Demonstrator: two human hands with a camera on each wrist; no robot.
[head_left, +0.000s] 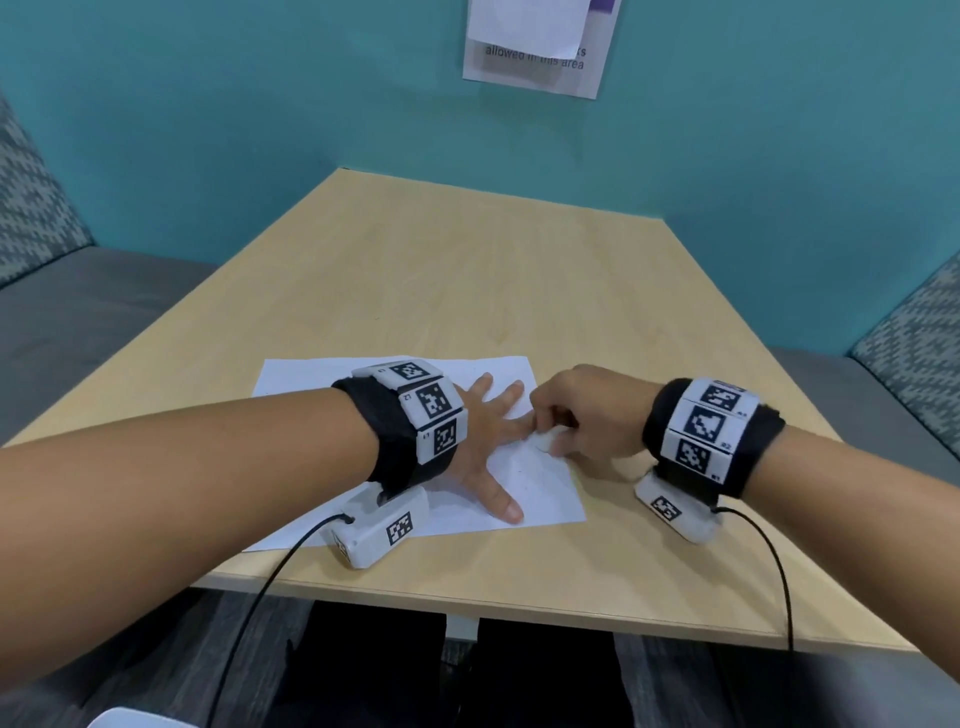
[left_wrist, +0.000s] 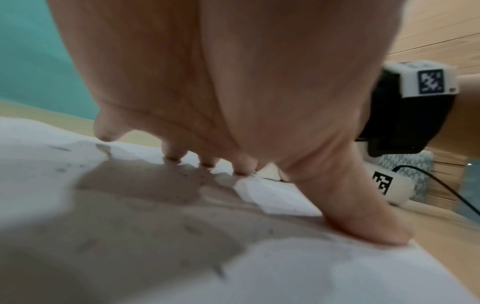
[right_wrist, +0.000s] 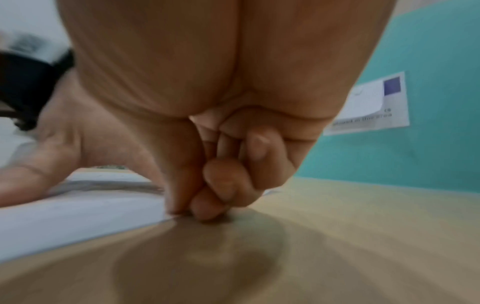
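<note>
A white sheet of paper (head_left: 322, 384) lies on the wooden table (head_left: 467, 270) near its front edge. My left hand (head_left: 488, 421) presses flat on the sheet with fingers spread; in the left wrist view its fingertips and thumb (left_wrist: 363, 216) touch the paper (left_wrist: 272, 197). My right hand (head_left: 553, 434) is curled at the sheet's right side and pinches a small white object (head_left: 544, 442), perhaps an eraser, against the paper beside the left index finger. The same white object (left_wrist: 269, 170) shows past the left fingers. In the right wrist view the curled fingers (right_wrist: 207, 207) hide it at the paper's edge (right_wrist: 78, 214).
A teal wall rises behind the table, with a printed notice (head_left: 540, 52) on it. Grey patterned bench seats (head_left: 36, 208) flank the table on both sides. Black cables (head_left: 774, 571) run from both wrist cameras over the table's near edge.
</note>
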